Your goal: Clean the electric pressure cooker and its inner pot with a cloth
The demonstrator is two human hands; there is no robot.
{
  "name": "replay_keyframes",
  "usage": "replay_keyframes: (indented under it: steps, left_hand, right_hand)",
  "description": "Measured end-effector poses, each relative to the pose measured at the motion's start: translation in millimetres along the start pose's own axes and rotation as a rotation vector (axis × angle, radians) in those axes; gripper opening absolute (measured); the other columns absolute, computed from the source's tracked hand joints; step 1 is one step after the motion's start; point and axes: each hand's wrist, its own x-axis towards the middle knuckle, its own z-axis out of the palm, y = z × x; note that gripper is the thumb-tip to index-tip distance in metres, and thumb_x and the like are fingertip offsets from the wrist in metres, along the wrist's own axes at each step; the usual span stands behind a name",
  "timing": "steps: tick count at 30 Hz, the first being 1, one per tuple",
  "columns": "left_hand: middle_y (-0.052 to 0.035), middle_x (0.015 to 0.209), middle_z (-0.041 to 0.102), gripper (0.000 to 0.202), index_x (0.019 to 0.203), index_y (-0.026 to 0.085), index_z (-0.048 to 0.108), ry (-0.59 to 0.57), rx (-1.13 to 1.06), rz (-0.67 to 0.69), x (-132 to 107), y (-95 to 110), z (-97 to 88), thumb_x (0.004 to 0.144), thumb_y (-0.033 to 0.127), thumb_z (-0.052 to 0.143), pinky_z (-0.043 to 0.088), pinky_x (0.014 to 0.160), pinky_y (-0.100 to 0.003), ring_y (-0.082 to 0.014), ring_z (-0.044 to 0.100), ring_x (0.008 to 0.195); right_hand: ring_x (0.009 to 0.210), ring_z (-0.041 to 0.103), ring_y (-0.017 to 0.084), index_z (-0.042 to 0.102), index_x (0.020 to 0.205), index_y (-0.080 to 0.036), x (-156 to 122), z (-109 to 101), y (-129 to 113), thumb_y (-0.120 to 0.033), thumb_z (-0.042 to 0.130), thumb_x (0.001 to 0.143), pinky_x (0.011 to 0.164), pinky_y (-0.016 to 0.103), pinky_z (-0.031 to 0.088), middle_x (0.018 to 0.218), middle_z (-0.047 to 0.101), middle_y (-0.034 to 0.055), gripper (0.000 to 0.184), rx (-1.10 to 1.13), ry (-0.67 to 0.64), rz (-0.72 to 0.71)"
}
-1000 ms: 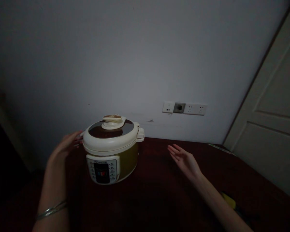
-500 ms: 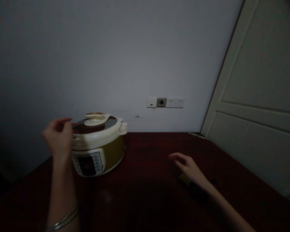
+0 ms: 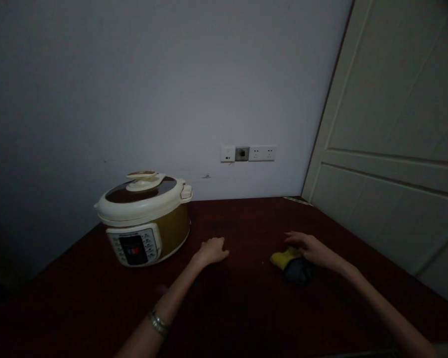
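Observation:
On the left of the dark red table stands an electric pressure cooker, white and olive green, its lid on and its front panel facing me. My left hand, a bracelet on its wrist, is palm down over the table right of the cooker, fingers apart and holding nothing. A crumpled cloth, yellow with a dark grey part, is under my right hand. The fingers and thumb of that hand close about the cloth's upper edge; the exact grip is dim.
Behind the table is a pale wall with a row of sockets and a switch plate. A white panelled door borders the right side. A thin strip lies at the table's far right corner.
My left hand has left the cooker's lid and moved right and down over the table. My right hand has shifted right onto the cloth, which shows more now. The view has shifted slightly.

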Motion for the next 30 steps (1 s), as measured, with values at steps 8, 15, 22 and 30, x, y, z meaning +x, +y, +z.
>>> replay_keyframes:
  steps: [8,15,22,30]
  left_hand:
    - [-0.0174,0.111,0.064,0.036,0.100,0.015,0.065,-0.026,0.065,0.045,-6.3,2.7,4.2,0.080,0.040,0.049,0.048,0.080,-0.039,-0.0310,0.061,0.103]
    - [-0.0126,0.108,0.066,0.034,0.103,0.014,0.064,0.066,-0.278,0.240,-2.4,17.3,3.2,0.083,0.036,0.049,0.045,0.084,-0.032,-0.0228,0.062,0.099]
    - [-0.0033,0.088,0.068,0.038,0.096,0.016,0.065,-0.172,-0.469,0.518,-35.1,53.7,-13.2,0.071,0.045,0.066,0.042,0.065,-0.024,-0.0165,0.060,0.077]
    - [-0.0007,0.072,0.063,0.023,0.078,0.012,0.066,0.210,-0.891,0.315,-49.0,29.0,-32.8,0.076,0.034,0.058,0.038,0.061,-0.022,-0.0129,0.054,0.069]
  right_hand:
    - [0.115,0.053,0.030,0.074,0.081,-0.020,-10.1,-18.1,28.0,-0.006,0.065,0.050,0.106,0.046,0.026,0.109,0.068,0.0088,0.035,-0.061,-0.085,0.075]
    - [0.082,0.060,0.021,0.068,0.076,-0.017,0.6,5.6,-3.4,-0.024,0.062,0.068,0.080,0.033,0.043,0.085,0.068,0.0051,0.012,-0.250,-0.119,-0.043]
    - [0.063,0.047,0.012,0.055,0.078,-0.017,5.5,60.5,-93.0,-0.034,0.051,0.083,0.058,0.023,0.036,0.070,0.054,-0.0016,0.018,-0.238,-0.245,-0.238]
    - [0.075,0.055,0.016,0.058,0.081,-0.017,13.2,71.3,-111.8,-0.046,0.060,0.077,0.069,0.028,0.043,0.079,0.059,0.0009,0.029,0.138,-0.137,-0.131]
